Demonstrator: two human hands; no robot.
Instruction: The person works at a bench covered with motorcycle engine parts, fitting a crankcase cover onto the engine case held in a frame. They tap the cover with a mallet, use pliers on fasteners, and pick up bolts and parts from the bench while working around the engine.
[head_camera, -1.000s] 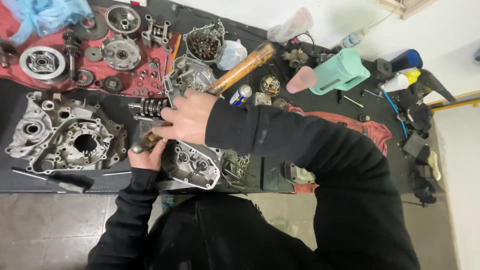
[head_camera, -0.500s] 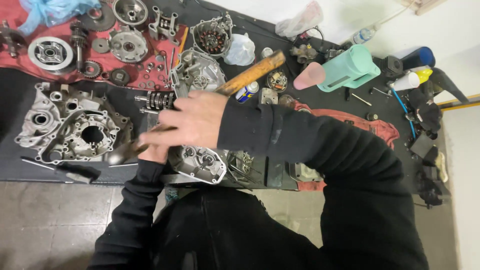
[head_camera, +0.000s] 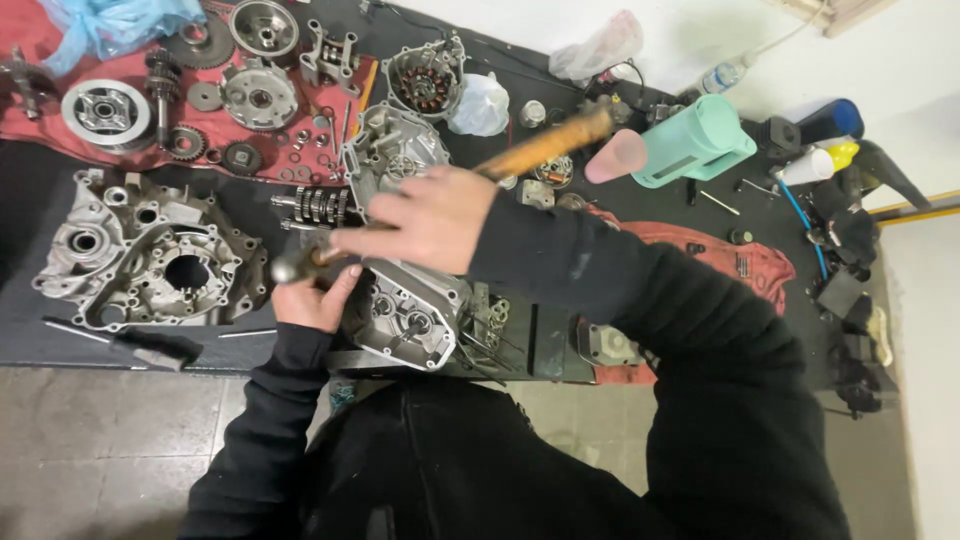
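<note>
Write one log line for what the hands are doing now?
right hand: grips wooden-handled hammer | left hand: on engine case | bench: gears

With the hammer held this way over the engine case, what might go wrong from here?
1. The left hand sits right beside the hammer head; a missed stroke may hit its fingers.
2. The right hand grips the wooden handle near the head, so control may be poor.
3. The engine case lies at the table edge; a blow might shift it off or mark the aluminium. The gear shaft lies close by too.
</note>
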